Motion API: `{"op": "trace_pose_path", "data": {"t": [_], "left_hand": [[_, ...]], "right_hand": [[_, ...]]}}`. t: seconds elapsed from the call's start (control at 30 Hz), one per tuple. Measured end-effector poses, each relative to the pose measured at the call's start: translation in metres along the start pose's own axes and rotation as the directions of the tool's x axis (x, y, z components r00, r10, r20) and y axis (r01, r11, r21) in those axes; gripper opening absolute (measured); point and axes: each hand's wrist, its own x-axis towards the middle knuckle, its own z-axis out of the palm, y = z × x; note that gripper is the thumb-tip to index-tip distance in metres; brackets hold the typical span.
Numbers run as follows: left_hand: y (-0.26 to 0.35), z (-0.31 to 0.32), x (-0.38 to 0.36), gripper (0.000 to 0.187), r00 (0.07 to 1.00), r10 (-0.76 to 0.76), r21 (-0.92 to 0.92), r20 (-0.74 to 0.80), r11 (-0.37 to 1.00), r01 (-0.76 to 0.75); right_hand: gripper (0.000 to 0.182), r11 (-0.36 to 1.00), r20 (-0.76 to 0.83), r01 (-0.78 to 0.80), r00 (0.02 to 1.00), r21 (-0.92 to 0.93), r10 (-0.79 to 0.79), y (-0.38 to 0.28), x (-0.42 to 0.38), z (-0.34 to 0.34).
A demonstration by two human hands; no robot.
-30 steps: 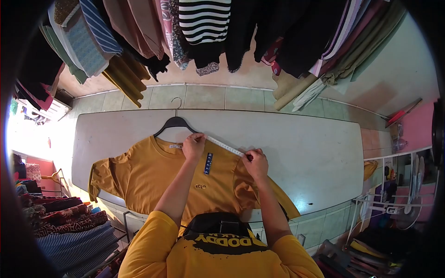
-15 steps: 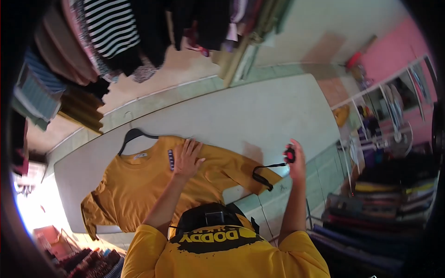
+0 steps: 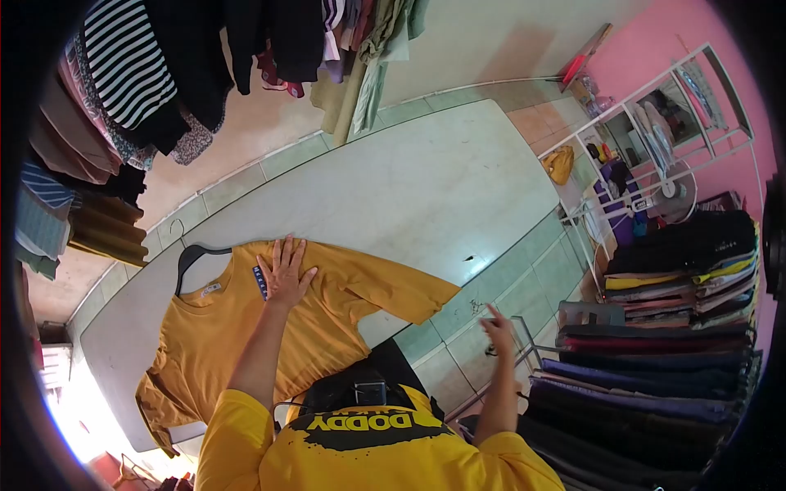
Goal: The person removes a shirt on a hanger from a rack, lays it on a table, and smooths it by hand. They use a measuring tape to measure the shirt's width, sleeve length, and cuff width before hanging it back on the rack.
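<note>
A mustard long-sleeved shirt [image 3: 237, 335] lies spread on the pale table, a black hanger [image 3: 199, 260] in its neck. My left hand [image 3: 285, 282] rests flat on the shirt's upper chest with its fingers stretched out. Just beside it, a blue size strip [image 3: 260, 282] runs down the fabric. My right hand [image 3: 498, 334] is off the table's near edge, beyond the sleeve's cuff. Its index finger points out while the other fingers are curled; a small dark thing shows under them, too hidden to name.
The pale table [image 3: 393, 196] carries a small dark mark or scrap near its right edge. Clothes such as a striped garment [image 3: 127, 61] hang at upper left. Folded clothes [image 3: 655, 352] are piled at right by a grey metal frame. A fan [image 3: 673, 192] stands beyond.
My right hand has moved down off the table edge; the black strapped object with a red spot is no longer plainly visible. My left hand stays flat on the shirt. The view has shifted.
</note>
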Motion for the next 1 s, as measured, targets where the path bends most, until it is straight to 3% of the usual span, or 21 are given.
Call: {"op": "trace_pose_path", "data": {"t": [0.03,0.07,0.1,0.17,0.23,0.37,0.43,0.47,0.5,0.53,0.6,0.63,0.7,0.77,0.83,0.9,1.0], "left_hand": [[0.000,-0.004,0.000,0.059,1.000,0.008,-0.052,-0.011,0.999,-0.008],[-0.001,-0.007,0.001,0.055,1.000,0.012,-0.099,-0.023,0.995,-0.014],[-0.005,-0.004,0.003,0.055,1.000,-0.008,-0.087,-0.020,0.996,0.006],[-0.016,0.005,0.017,0.044,0.977,-0.059,-0.270,-0.204,0.963,0.002],[-0.016,0.007,0.027,0.038,0.959,-0.104,-0.221,-0.265,0.974,0.045],[-0.020,0.013,0.037,0.023,0.917,-0.168,-0.210,-0.363,0.973,0.095],[-0.023,0.016,0.040,0.021,0.907,-0.181,-0.235,-0.381,0.967,0.095],[-0.024,0.020,0.038,0.020,0.900,-0.182,-0.254,-0.396,0.964,0.084],[-0.023,0.020,0.036,0.020,0.901,-0.197,-0.268,-0.387,0.959,0.095],[-0.023,0.018,0.036,0.020,0.906,-0.201,-0.279,-0.374,0.955,0.096],[-0.020,0.016,0.039,0.020,0.906,-0.212,-0.288,-0.366,0.952,0.106],[-0.020,0.016,0.039,0.019,0.908,-0.228,-0.298,-0.352,0.947,0.122],[-0.021,0.014,0.039,0.019,0.910,-0.245,-0.299,-0.334,0.943,0.144],[-0.017,0.013,0.039,0.015,0.886,-0.314,-0.318,-0.340,0.925,0.206],[-0.013,0.015,0.040,0.013,0.863,-0.337,-0.326,-0.376,0.920,0.218],[-0.009,0.019,0.039,0.011,0.845,-0.350,-0.333,-0.405,0.917,0.220],[-0.005,0.021,0.046,0.008,0.796,-0.393,-0.323,-0.460,0.909,0.262]], "right_hand": [[0.058,0.991,0.035,0.018,0.999,0.136,-0.023,0.006,0.016,0.031],[0.063,0.983,0.057,-0.067,0.997,0.172,0.058,-0.009,0.024,0.055],[0.046,0.949,0.064,-0.111,0.993,0.296,0.096,-0.001,0.040,0.079],[0.022,0.911,0.219,-0.188,0.969,0.367,0.112,0.031,0.076,0.101],[0.009,0.954,0.165,-0.211,0.970,0.214,0.178,0.023,0.081,0.091],[0.009,0.980,0.113,-0.021,0.994,0.196,-0.001,0.008,0.088,0.047],[0.017,0.989,0.272,0.088,0.955,0.118,-0.117,0.018,0.096,0.048],[0.044,0.992,0.467,0.106,0.882,-0.066,-0.064,0.025,0.109,0.056],[0.055,0.979,0.540,0.204,0.827,-0.023,-0.160,0.061,0.129,0.080],[0.060,0.957,0.552,0.286,0.790,0.054,-0.267,0.059,0.127,0.093],[0.060,0.925,0.561,0.380,0.770,-0.019,-0.304,0.049,0.117,0.112],[0.060,0.923,0.568,0.384,0.763,-0.017,-0.307,0.041,0.117,0.106],[0.051,0.864,0.604,0.469,0.746,-0.180,-0.279,0.026,0.114,0.084],[0.038,0.754,0.667,0.482,0.741,-0.447,-0.077,0.003,0.122,0.029],[0.030,0.714,0.579,0.491,0.802,-0.500,-0.146,-0.040,0.127,-0.025],[0.027,0.648,0.393,0.440,0.891,-0.622,-0.227,-0.113,0.128,-0.056],[0.023,0.472,0.292,0.432,0.893,-0.769,-0.342,-0.210,0.158,-0.051]]}}
